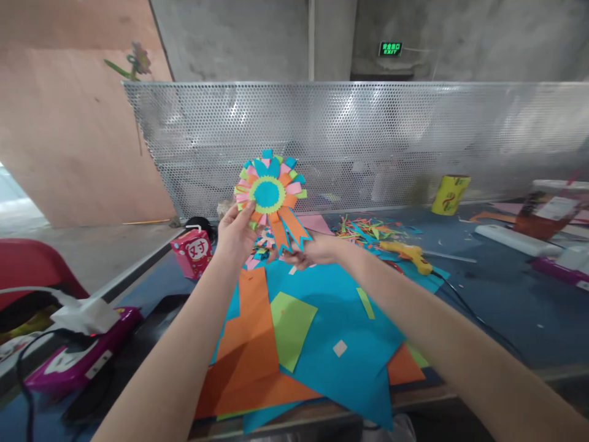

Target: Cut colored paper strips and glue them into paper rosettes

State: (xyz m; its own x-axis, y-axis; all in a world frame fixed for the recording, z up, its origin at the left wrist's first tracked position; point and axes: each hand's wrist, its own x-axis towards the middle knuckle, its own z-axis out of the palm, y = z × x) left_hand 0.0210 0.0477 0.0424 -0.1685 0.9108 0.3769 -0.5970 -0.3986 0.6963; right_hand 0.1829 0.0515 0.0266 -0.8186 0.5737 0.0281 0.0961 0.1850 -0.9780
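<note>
A paper rosette (267, 194) with a blue centre, a ring of coloured loops and orange-and-blue ribbon tails is held up above the table. My left hand (235, 224) pinches its lower left edge, thumb on the front. Behind and below the tails is my right hand (306, 252), palm turned up; its fingers are partly hidden and I cannot tell whether they grip the tails. Beneath both hands lie sheets of blue paper (322, 307), orange paper (248, 344) and a green piece (292, 325).
A yellow glue gun (409, 255) lies right of a heap of paper scraps (368, 230). A red drink box (192, 252) stands at left, near a purple power strip (83, 356). A yellow roll (450, 194) stands before the perforated metal screen (345, 135).
</note>
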